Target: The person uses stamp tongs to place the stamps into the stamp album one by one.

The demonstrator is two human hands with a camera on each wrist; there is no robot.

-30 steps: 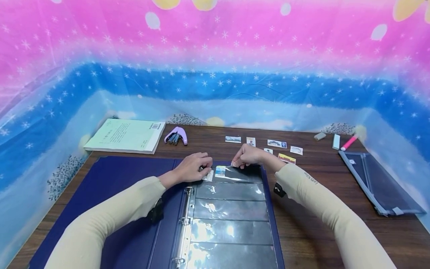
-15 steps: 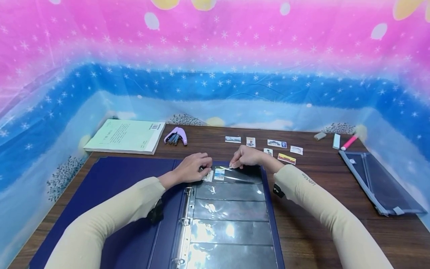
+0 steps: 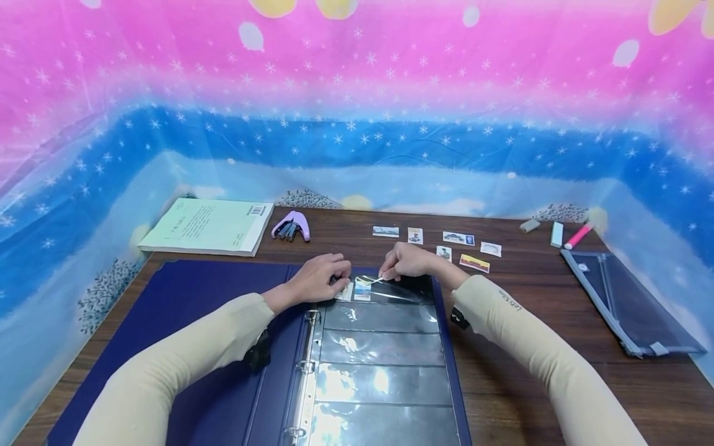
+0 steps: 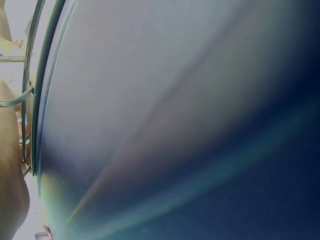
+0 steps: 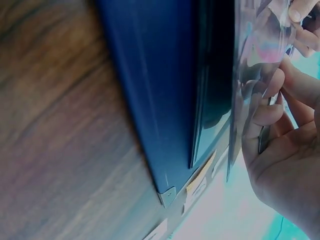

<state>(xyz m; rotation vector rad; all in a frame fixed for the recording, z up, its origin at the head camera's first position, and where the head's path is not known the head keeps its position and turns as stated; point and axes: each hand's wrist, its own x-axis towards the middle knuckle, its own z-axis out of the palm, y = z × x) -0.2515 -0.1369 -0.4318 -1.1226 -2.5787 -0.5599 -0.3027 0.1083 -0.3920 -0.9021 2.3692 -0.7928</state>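
Note:
A blue ring binder [image 3: 212, 310] lies open, with a page of clear pockets [image 3: 385, 349] over black on its right side. My left hand [image 3: 320, 277] pinches the top edge of that page near the rings. Beside its fingertips a pale stamp [image 3: 346, 291] shows, partly covered. To the right of it, a blue-and-yellow stamp [image 3: 362, 289] sits at the top pocket. My right hand [image 3: 407, 260] holds slim metal tweezers [image 5: 264, 137], whose tip reaches toward this stamp. Whether the tip grips it I cannot tell. The left wrist view shows mostly blurred binder cover [image 4: 150, 125].
Several loose stamps, among them a yellow-red one [image 3: 475, 263], lie behind the binder. A green book [image 3: 206, 226] and purple stapler [image 3: 291, 225] stand back left. At right are an eraser [image 3: 556, 235], a pink marker [image 3: 577, 236] and a dark zip pouch [image 3: 633, 303].
The blue-and-yellow stamp has shifted slightly left and down, toward the pale stamp. My right hand has moved a little left with the tweezers. The left hand has stayed in place.

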